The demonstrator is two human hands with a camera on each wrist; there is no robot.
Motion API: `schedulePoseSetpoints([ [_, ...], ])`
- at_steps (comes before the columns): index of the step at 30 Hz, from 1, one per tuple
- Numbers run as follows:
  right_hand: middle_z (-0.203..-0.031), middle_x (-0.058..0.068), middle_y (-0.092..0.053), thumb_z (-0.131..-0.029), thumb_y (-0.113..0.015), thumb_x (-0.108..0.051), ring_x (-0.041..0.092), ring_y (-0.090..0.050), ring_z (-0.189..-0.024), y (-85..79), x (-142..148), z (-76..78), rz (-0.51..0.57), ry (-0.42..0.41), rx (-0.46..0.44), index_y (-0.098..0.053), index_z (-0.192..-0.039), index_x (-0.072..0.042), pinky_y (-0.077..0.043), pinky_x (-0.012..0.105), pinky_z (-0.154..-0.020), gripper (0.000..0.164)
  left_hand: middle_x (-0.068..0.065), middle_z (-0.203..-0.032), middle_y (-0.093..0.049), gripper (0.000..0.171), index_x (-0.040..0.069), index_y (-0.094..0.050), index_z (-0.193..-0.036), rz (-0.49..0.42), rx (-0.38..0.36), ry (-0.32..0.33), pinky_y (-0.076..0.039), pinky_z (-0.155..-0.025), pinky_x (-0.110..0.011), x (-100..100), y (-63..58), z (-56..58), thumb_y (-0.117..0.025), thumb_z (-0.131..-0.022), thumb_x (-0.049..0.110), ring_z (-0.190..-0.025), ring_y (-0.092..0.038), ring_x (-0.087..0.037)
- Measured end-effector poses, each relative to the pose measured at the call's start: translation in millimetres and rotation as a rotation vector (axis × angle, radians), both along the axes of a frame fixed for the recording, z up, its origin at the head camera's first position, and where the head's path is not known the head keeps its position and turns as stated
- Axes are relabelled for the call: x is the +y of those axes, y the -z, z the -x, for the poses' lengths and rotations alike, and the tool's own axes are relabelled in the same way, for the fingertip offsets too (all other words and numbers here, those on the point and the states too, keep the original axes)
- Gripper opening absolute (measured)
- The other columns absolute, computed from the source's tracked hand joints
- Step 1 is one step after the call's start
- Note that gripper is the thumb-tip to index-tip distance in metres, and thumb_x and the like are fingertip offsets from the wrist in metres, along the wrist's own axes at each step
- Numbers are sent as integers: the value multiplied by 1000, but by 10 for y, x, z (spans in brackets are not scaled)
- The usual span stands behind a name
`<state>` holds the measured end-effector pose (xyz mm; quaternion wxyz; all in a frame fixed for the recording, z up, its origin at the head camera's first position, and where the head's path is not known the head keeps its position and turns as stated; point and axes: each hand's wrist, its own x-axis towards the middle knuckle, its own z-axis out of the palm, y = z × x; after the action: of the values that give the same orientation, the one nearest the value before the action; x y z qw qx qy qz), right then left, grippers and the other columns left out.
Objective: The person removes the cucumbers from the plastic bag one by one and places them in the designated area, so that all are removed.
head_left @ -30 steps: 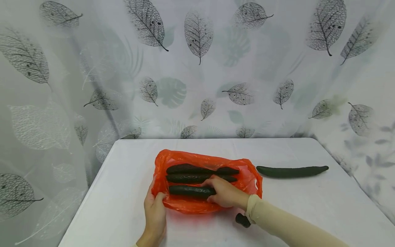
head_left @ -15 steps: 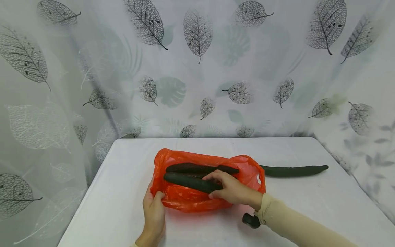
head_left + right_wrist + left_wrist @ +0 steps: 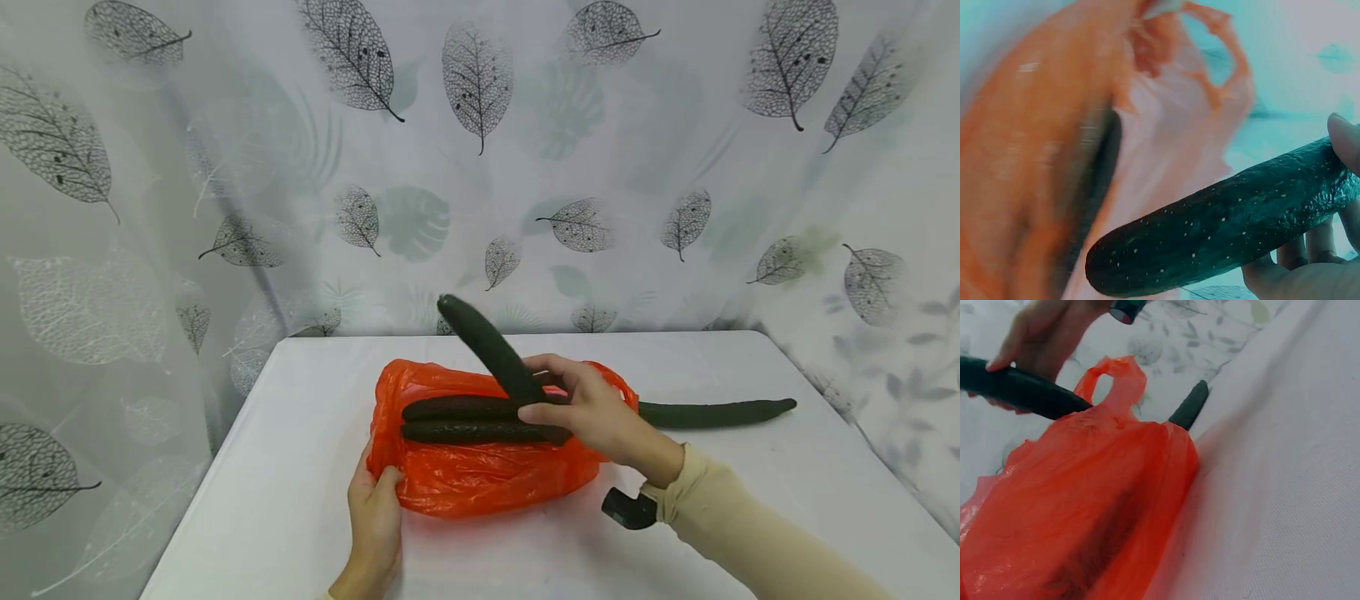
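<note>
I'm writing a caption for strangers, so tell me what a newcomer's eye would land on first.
The bright red-orange plastic bag, on the white table with the left hand at its left edge. Next, the dark green cucumber held up at a slant over it in the right hand; another long cucumber lies to the bag's right.

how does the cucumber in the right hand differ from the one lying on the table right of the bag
The held cucumber slants upward above the table; the other cucumber lies flat on it. The right hand grips the held cucumber, while no hand touches the other cucumber. Both are long and dark green.
</note>
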<state>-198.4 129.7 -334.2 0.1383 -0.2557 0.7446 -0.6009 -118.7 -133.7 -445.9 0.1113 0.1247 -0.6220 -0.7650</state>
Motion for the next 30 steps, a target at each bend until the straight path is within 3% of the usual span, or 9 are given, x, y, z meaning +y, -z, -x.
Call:
schedulePoseSetpoints([
  [5, -130, 18, -59, -91, -71, 0, 37, -61, -111, -209, 74, 35, 130, 52, -39, -53, -139, -1, -58, 44, -87, 51, -5, -161, -31, 68, 5, -22, -160, 17, -9, -2, -38, -108, -23, 2, 2, -7, -35, -95, -5, -139, -35, -24],
  [10, -131, 16, -58, -93, -69, -2, 34, -58, -115, -321, 165, 80, 138, 119, 3, -53, -140, -3, -57, 40, -89, 50, -3, -160, -32, 67, 6, -24, -160, 18, -17, -3, -38, -110, -26, 9, 1, -1, -36, -95, -5, -139, -36, -23],
  [21, -132, 16, -53, -96, -66, -1, 31, -54, -120, -442, 368, 174, 253, 207, 125, -57, -137, -8, -55, 33, -93, 43, -3, -161, -31, 66, 6, -23, -160, 15, -21, -1, -36, -114, -36, 13, -15, -4, -35, -96, -4, -139, -36, -27],
  [30, -131, 17, -56, -94, -67, 0, 30, -57, -120, -442, 669, 300, 298, 326, 203, -55, -141, -7, -50, 23, -98, 49, -2, -158, -34, 67, 7, -26, -159, 42, -37, -4, -41, -105, -22, 9, 2, -12, -37, -94, -4, -135, -38, -25],
])
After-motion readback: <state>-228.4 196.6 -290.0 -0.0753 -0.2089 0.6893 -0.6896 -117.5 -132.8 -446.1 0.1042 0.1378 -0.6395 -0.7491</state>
